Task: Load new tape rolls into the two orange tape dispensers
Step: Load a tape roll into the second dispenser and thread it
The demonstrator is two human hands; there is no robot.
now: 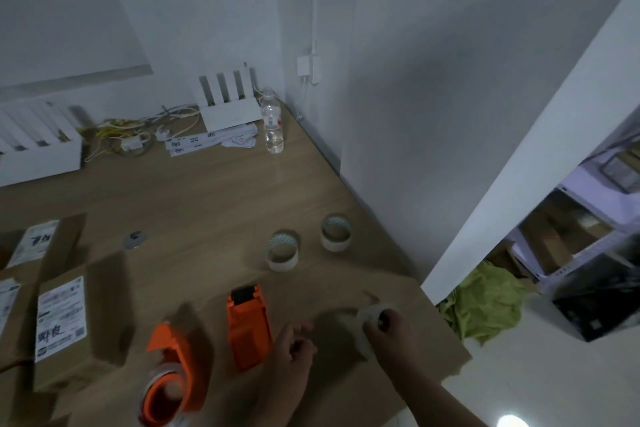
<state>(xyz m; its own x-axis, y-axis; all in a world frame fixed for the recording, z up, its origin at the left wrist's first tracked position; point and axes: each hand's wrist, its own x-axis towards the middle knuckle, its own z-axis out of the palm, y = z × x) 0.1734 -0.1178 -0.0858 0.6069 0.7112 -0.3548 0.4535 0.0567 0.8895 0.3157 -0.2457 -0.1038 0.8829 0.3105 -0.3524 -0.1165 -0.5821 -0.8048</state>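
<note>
Two orange tape dispensers lie on the wooden table. One dispenser is flat in front of me; the other dispenser sits lower left with a tape roll around its hub. My right hand grips a pale tape roll near the table's right edge. My left hand hovers just right of the flat dispenser, fingers curled, nothing seen in it. Two more tape rolls stand farther back: one and another.
Cardboard boxes with labels sit at the left. A water bottle, white routers, cables and papers lie at the back. A small metal disc rests mid-table. The table's right edge drops to a floor with green cloth.
</note>
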